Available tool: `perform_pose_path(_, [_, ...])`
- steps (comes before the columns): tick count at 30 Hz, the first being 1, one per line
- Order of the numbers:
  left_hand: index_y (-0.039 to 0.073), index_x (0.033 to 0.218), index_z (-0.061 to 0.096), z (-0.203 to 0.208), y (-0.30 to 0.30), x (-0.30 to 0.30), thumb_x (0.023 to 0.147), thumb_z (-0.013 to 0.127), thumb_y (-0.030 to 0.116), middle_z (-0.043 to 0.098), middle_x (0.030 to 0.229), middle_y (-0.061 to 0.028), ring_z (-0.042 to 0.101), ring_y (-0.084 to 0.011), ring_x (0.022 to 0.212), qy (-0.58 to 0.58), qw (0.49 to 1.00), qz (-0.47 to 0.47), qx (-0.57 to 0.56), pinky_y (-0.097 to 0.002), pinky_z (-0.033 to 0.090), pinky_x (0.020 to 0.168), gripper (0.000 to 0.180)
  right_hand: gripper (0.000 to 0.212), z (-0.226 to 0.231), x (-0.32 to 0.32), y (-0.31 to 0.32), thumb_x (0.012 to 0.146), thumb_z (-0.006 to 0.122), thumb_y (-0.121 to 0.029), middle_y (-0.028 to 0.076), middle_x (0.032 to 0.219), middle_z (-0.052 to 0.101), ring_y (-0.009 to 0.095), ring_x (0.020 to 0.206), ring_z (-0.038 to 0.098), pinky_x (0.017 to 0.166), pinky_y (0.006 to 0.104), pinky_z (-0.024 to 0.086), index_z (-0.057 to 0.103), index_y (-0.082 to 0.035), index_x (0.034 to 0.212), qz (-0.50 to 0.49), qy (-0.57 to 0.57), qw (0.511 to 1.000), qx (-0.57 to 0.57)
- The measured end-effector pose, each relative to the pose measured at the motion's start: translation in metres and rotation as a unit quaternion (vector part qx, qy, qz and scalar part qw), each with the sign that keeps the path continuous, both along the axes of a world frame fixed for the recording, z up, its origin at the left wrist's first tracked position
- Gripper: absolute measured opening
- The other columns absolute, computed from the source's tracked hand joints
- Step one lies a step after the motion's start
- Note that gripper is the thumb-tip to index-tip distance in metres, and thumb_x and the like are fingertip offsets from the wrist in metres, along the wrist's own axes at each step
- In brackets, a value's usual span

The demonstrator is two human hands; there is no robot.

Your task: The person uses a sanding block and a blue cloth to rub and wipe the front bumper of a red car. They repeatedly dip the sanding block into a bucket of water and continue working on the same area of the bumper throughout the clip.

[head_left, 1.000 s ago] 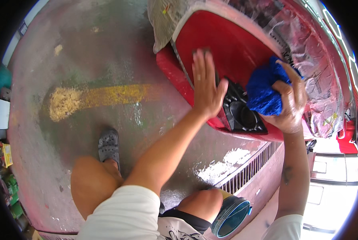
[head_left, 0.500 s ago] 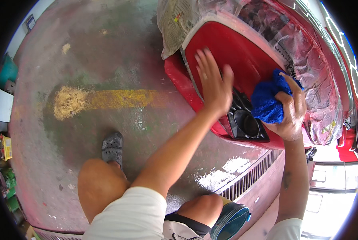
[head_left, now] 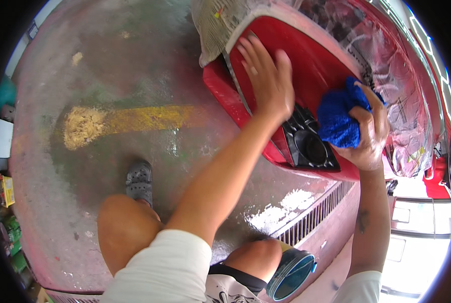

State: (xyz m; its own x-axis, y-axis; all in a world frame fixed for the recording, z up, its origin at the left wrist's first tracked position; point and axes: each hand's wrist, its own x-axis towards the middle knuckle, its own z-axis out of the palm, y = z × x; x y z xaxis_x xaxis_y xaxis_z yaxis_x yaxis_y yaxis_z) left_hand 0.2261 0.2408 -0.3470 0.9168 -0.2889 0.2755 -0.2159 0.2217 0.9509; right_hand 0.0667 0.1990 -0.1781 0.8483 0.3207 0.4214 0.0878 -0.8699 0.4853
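A red car bumper (head_left: 298,55) fills the upper right, with a black plastic fog lamp surround (head_left: 308,144) set into its lower part. My left hand (head_left: 268,76) lies against the red panel, fingers stretched out, thumb apart, holding nothing. Bunched in my right hand (head_left: 369,139) is a blue cloth (head_left: 340,113), held at the right side of the panel beside the black surround. My right fingers curl over the cloth's edge; where the cloth meets the panel is hidden.
Crinkled plastic masking film (head_left: 387,76) covers the car above the bumper. Near my right knee stands a bucket (head_left: 291,275) by a floor drain grate (head_left: 314,214). A sawdust pile (head_left: 84,126) lies left on the floor, at the end of a yellow stripe (head_left: 150,118).
My left hand has slid slightly up and left along the panel. The cloth in my right hand sits slightly higher in view, and the whole scene has shifted a little.
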Motion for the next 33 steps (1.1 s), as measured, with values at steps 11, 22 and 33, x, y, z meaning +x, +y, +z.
perform_pose_path(11, [-0.004,0.174,-0.004,-0.012,0.002,-0.019,0.119,0.020,0.053,-0.010,0.180,-0.0335,-0.010,-0.0443,0.169,0.045,0.998,-0.031,0.003,-0.0587,-0.003,0.135,0.082,0.053,0.005,0.001,0.000,0.075,0.095,-0.035,0.024,0.137,0.070,0.043,0.109,0.074,0.089,0.0480,0.060,0.062,-0.009,0.107,0.003,-0.001,1.000,-0.009])
perform_pose_path(22, [-0.006,0.173,-0.003,-0.082,-0.002,-0.055,0.119,0.024,0.052,-0.006,0.180,-0.0346,-0.007,-0.0463,0.169,-0.031,0.997,-0.030,0.069,-0.0570,0.001,0.136,0.084,0.049,0.000,-0.001,0.000,0.074,0.095,-0.032,0.023,0.138,0.070,0.042,0.108,0.074,0.088,0.0480,0.059,0.062,-0.009,0.101,-0.007,-0.011,1.000,-0.019])
perform_pose_path(33, [-0.005,0.173,-0.003,-0.114,0.010,-0.062,0.117,0.028,0.059,-0.003,0.181,-0.0318,-0.004,-0.0463,0.169,-0.078,0.996,-0.022,0.033,-0.0553,-0.001,0.136,0.091,0.052,0.000,-0.002,0.000,0.072,0.095,-0.035,0.024,0.136,0.070,0.044,0.110,0.073,0.091,0.0489,0.060,0.064,-0.007,0.103,-0.007,-0.004,1.000,-0.012])
